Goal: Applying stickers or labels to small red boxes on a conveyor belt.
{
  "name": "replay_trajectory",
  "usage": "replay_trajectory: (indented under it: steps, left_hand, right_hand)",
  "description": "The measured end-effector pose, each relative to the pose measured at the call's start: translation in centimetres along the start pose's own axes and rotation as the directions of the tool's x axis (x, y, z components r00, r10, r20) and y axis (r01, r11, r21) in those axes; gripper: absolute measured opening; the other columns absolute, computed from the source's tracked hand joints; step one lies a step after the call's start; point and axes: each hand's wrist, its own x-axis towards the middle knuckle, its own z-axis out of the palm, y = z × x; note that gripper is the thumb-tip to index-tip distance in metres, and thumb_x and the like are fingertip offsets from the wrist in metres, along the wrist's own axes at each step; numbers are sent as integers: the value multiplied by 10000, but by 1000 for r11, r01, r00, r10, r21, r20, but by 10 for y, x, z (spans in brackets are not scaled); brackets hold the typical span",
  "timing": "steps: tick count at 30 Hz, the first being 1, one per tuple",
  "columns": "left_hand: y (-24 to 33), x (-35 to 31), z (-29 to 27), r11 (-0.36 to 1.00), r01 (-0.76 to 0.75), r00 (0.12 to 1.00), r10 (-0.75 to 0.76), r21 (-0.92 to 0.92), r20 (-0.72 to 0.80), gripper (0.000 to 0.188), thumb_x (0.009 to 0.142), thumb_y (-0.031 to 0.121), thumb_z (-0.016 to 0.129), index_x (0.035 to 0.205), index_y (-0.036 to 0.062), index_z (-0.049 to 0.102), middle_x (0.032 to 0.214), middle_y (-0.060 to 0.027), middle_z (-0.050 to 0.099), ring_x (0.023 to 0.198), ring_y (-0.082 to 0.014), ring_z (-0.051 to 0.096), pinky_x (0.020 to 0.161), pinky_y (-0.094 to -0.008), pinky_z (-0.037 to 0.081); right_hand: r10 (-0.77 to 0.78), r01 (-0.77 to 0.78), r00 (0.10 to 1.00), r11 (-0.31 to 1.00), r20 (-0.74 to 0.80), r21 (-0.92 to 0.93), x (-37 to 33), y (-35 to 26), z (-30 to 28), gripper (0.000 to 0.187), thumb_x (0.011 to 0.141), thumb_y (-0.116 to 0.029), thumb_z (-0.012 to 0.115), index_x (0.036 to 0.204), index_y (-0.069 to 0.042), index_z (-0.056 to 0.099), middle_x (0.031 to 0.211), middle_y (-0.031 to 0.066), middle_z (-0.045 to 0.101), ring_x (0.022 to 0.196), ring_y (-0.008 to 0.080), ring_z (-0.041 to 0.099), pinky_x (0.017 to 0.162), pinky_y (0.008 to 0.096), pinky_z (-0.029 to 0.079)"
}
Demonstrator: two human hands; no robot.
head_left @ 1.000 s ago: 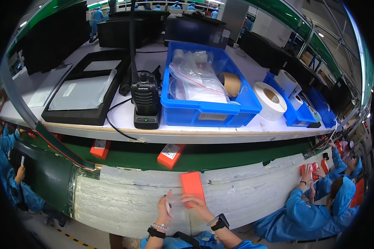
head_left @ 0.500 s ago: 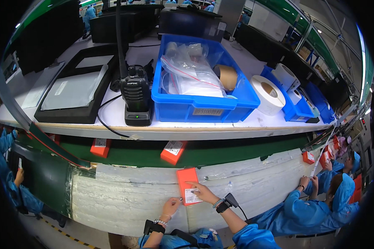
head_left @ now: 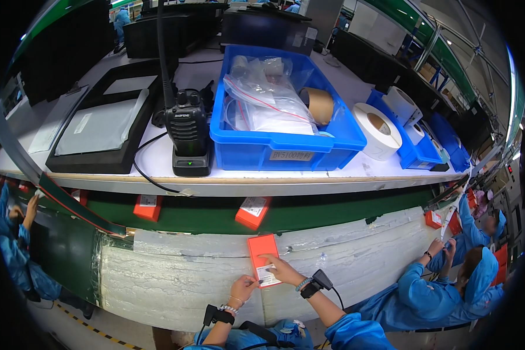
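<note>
A red-orange box [head_left: 263,245] with a white printed label [head_left: 266,275] lies flat on the film-covered bench. My right hand [head_left: 283,270] rests on the box from its right side, fingers stretched across the top just above and over the label. At the box's lower left corner, my left hand [head_left: 242,288] has its thumb and fingertips pinched together beside the label's edge. Whatever is between those fingertips is too small to make out. Both wrists wear bead bracelets and black strapped devices.
Beyond the bench, a green conveyor belt [head_left: 201,213] carries red-orange boxes, including one box [head_left: 253,213]. Above it a shelf holds a walkie-talkie [head_left: 188,131], a blue bin [head_left: 286,153] of plastic bags and a label roll [head_left: 377,133]. Co-workers in blue sit at right [head_left: 414,303] and left [head_left: 17,251].
My left hand has shifted slightly right, its fingertips now over the label's lower left corner. My right hand stays on the box. Boxes on the belt have moved right.
</note>
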Motion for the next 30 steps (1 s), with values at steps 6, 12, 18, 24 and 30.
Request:
replay_trajectory:
  steps: [6, 12, 18, 24, 30]
  left_hand:
    - [15, -4, -4, 999, 32, 999, -32, -4, 13, 234, 782, 236, 712, 849, 39, 605, 717, -83, 681, 649, -135, 652, 564, -249, 483]
    - [0, 0, 0, 1000, 8, 1000, -7, -11, 14, 215, 793, 202, 703, 859, 30, 592, 713, -66, 663, 634, -108, 620, 552, -236, 464]
    - [-19, 5, 6, 993, -14, 1000, 15, -120, 5, 204, 780, 198, 710, 847, 42, 598, 716, -73, 654, 625, -113, 608, 553, -247, 464]
    - [3, 0, 1, 1000, 23, 999, -23, -5, -24, 242, 735, 272, 745, 814, 74, 631, 644, -66, 635, 553, -123, 572, 526, -272, 449]
    - [2, -2, 1, 999, 44, 998, -43, 19, -54, 247, 730, 282, 745, 806, 74, 634, 631, -62, 633, 540, -125, 571, 513, -274, 446]
  right_hand:
    - [45, -45, 999, 999, 16, 17, 1, -6, -2, 536, 781, 80, 482, 1286, -89, 419, 874, 128, 543, 845, 280, 563, 775, 346, 439]
    - [39, -39, 999, 999, 14, 10, 1, -4, -2, 539, 779, 81, 489, 1282, -100, 422, 887, 129, 542, 843, 281, 562, 780, 351, 436]
    - [51, -51, 999, 999, 14, 6, 2, -2, 0, 542, 776, 85, 490, 1280, -100, 422, 886, 139, 538, 866, 296, 551, 779, 357, 438]
    - [-178, 142, 966, 972, -189, -189, -4, 1, 19, 526, 733, 79, 510, 1231, -80, 448, 978, 185, 554, 928, 359, 541, 824, 407, 429]
    - [-4, -28, 990, 974, -142, -226, -5, -8, 23, 475, 766, 15, 493, 1228, -89, 451, 1118, 166, 524, 1101, 355, 472, 928, 466, 380]
